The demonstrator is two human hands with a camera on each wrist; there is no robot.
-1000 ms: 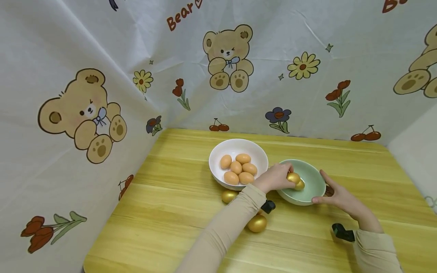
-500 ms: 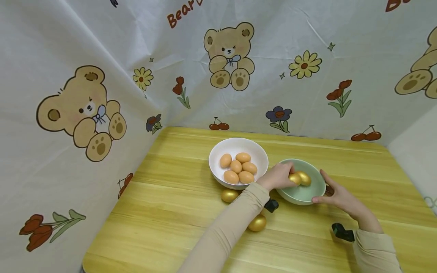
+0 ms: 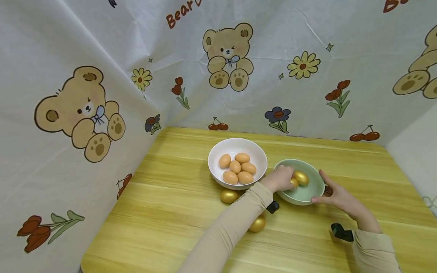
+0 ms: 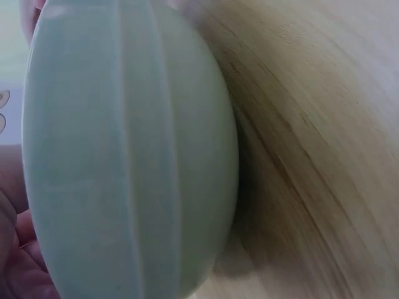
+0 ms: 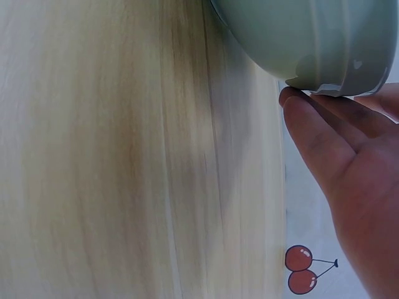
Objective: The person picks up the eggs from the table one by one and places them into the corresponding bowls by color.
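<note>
In the head view my left hand [image 3: 281, 179] reaches over the near-left rim of the pale green bowl [image 3: 312, 193], fingers curled down inside. It grips a golden egg [image 3: 294, 184], partly hidden by the hand. Against that egg lies another golden egg [image 3: 301, 178] in the bowl. My right hand [image 3: 338, 195] holds the bowl's right side, thumb near the front and a finger further back. The right wrist view shows its fingers [image 5: 318, 131] against the bowl's outer wall. In the left wrist view the green bowl [image 4: 131, 156] covers most of the left hand.
A white bowl [image 3: 214, 172] with several brown eggs stands left of the green bowl. One golden egg [image 3: 229, 196] lies before it; another golden egg [image 3: 257, 223] lies nearer, partly behind the left forearm. A printed bear cloth [image 3: 136, 113] borders the wooden table [image 3: 153, 212].
Inside the green bowl the two golden eggs have shifted; one now lies further right and back. My left hand has lowered slightly into the bowl. The right hand keeps its hold.
</note>
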